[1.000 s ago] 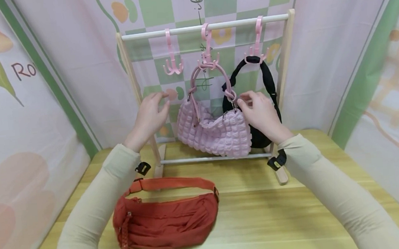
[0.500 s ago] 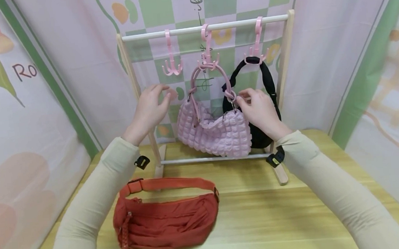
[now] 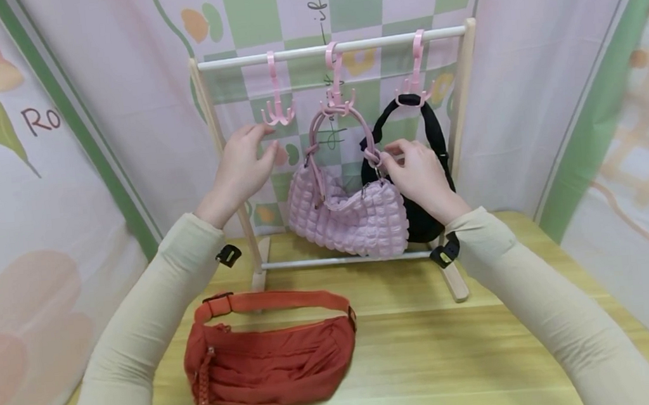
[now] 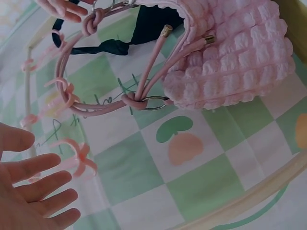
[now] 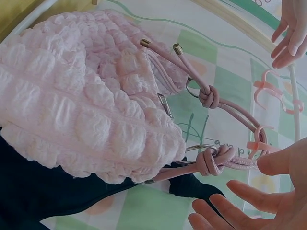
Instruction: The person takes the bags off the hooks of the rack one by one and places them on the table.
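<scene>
A lilac puffy quilted handbag (image 3: 354, 219) hangs by its looped handle from the middle pink hook (image 3: 336, 93) on a rack. My right hand (image 3: 422, 172) is beside the knot at the handle's right end. In the right wrist view, the fingers of that hand (image 5: 261, 201) are spread and hold nothing. My left hand (image 3: 244, 167) is raised just below the left pink hook (image 3: 277, 104), which carries no bag. Its fingers (image 4: 43, 179) look straight and parted in the left wrist view. Partly hidden behind the lilac bag, a black bag (image 3: 424, 217) hangs from the right hook (image 3: 416, 81).
A red waist bag (image 3: 274, 362) lies on the wooden table (image 3: 428, 359) in front of the rack. The rack has wooden side posts (image 3: 462, 99), a white top rail (image 3: 375, 41) and a lower bar. Printed curtains (image 3: 530, 53) surround the table on three sides.
My left hand has risen a little towards the left hook. The right hand has shifted slightly up and left beside the handle knot. The bags hang as before.
</scene>
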Motion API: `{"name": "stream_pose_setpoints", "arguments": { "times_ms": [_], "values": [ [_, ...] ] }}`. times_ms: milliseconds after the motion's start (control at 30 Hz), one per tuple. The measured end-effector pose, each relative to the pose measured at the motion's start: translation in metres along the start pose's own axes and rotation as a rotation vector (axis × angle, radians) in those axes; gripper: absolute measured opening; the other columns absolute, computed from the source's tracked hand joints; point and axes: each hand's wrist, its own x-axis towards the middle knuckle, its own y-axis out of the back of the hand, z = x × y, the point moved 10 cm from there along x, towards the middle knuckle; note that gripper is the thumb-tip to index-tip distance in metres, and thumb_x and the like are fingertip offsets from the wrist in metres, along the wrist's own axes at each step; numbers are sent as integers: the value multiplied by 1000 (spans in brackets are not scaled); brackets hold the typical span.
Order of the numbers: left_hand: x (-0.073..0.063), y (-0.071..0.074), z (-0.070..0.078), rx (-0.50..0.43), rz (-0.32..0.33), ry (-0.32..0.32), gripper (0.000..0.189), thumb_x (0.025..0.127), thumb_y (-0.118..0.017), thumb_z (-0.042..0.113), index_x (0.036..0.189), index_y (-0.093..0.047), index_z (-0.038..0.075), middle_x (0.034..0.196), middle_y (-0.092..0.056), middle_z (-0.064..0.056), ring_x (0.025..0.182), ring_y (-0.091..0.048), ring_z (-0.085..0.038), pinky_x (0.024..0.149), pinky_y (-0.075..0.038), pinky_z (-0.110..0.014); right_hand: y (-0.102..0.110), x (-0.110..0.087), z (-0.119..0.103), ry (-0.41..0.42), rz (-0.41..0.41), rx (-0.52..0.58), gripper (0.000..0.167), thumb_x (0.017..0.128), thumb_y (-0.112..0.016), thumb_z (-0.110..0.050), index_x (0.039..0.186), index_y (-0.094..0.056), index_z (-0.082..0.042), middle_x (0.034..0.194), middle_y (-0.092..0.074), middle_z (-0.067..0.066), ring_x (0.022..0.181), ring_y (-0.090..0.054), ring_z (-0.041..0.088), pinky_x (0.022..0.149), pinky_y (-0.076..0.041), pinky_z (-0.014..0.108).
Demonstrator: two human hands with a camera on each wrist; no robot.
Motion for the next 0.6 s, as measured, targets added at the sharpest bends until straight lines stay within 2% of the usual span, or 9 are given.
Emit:
{"name": "stream_pose_setpoints", "arguments": {
  "times_ms": [333,600],
  "values": [
    [9,3,9,24,-15,-2,34,96,-52,22,125,-57,4,133,-56,-12,128,-46,-28,111,-33,-40,4,3,-3,-27,1,-1,42,97,-46,-35,125,-58,-6,124,-58,15,109,-59,31,91,-46,48],
    [19,9,24,28,24,-57,33,97,-52,22,124,-58,3,128,-59,-13,121,-51,-28,107,-37,-39,9,7,-10,0,19,-1,40,97,-47,-33,122,-60,-5,121,-59,17,107,-59,32,92,-45,48]
  ]
}}
